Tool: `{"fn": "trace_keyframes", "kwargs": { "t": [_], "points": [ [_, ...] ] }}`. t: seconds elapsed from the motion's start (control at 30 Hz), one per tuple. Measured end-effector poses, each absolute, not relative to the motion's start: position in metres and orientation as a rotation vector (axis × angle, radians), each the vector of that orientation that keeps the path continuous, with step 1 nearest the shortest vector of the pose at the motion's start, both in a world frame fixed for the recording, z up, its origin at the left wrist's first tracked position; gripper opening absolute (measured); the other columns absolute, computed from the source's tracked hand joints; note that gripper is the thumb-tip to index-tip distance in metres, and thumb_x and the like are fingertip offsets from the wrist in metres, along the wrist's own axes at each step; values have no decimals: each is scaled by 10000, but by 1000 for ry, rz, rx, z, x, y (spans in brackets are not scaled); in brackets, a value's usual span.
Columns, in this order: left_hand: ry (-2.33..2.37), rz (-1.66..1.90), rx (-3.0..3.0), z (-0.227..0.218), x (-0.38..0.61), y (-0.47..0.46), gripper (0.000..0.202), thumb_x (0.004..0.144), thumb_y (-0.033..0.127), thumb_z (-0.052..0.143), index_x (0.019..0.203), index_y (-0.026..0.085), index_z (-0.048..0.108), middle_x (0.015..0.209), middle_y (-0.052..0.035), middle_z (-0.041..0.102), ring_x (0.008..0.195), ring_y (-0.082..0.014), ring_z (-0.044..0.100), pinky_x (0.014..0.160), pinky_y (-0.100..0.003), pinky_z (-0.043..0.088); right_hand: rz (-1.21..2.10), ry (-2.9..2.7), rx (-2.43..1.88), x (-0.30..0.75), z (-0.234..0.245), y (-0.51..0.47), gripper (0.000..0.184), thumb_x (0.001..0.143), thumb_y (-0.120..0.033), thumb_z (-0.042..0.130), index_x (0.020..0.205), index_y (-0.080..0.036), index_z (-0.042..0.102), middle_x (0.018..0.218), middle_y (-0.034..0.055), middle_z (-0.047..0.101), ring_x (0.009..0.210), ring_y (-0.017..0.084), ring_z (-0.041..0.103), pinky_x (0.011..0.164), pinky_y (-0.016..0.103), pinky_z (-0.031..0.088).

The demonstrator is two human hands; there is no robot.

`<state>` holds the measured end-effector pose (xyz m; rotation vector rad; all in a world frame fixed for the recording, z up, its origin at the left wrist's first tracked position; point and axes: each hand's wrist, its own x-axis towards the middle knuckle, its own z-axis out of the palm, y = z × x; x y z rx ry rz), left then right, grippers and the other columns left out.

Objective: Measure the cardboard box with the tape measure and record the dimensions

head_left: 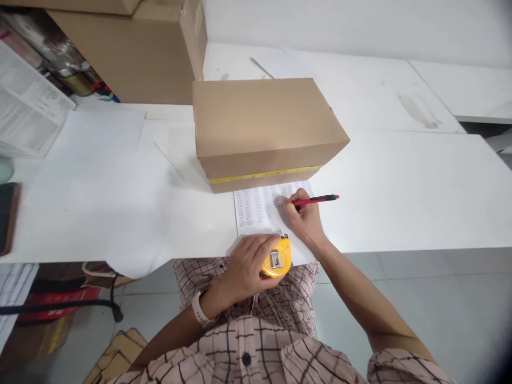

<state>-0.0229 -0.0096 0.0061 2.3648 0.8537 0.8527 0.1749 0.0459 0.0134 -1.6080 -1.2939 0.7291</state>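
Observation:
My left hand (250, 264) is closed around a yellow tape measure (281, 256), over the near edge of the table. A red and black pen (316, 200) is gripped in my right hand (306, 218), its tip at a sheet of paper (256, 210) filled with columns of small handwriting. Part of that sheet lies under my left hand. Just behind it stands a closed cardboard box (268, 122) with a yellow strip along its near side, hiding the sheet's far edge.
A larger cardboard box (156, 58) stands at the back left. Blank white sheets (100, 181) cover the left of the white table (400, 197), one hanging over the front edge. A dark phone-like object (8, 218) lies far left. Another sheet (280, 63) lies behind the box.

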Motion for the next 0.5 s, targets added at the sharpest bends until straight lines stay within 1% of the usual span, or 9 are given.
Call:
{"fn": "trace_keyframes", "kwargs": {
  "t": [0.23, 0.5],
  "points": [
    [861, 848, 2372, 7, -23, -10, 664, 858, 354, 718, 1432, 182, 431, 1294, -122, 674, 1131, -289, 650, 973, -428, 507, 694, -1273, -1597, 175, 12, 47, 215, 826, -258, 608, 682, -236, 450, 573, -66, 415, 544, 106, 376, 520, 265, 304],
    [863, 855, 2377, 7, -23, -10, 655, 853, 344, 726, 1421, 175, 445, 1288, -121, 674, 1124, -283, 648, 981, -416, 500, 715, -1272, -1583, 176, 11, 48, 225, 821, -245, 614, 673, -237, 445, 568, -71, 397, 540, 103, 355, 515, 266, 285]
  ]
}}
